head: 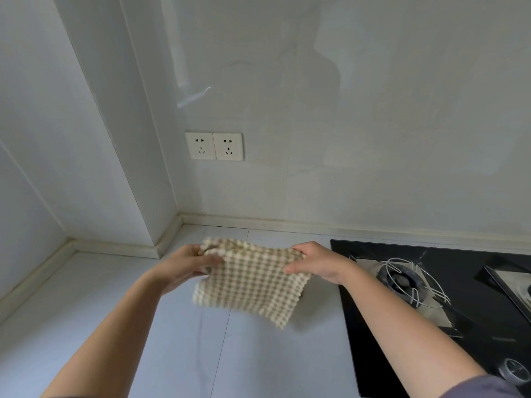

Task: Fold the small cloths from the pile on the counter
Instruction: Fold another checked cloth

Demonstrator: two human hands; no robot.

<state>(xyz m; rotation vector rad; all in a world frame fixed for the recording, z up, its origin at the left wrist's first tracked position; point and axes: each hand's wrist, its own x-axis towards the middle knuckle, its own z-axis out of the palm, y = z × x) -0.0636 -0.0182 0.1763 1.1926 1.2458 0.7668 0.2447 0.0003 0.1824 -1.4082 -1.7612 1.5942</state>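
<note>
Above the pale counter [100,282], held clear of it: a beige checked cloth [253,285], pinched at its left top corner by the left hand [186,265], at its right by the right hand [319,262]. Just right, a black gas hob [474,262]. Far back, twin wall sockets [214,146].

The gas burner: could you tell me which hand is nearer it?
Right. The right hand sits just left of the gas burner; the left hand is beyond the cloth.
</note>
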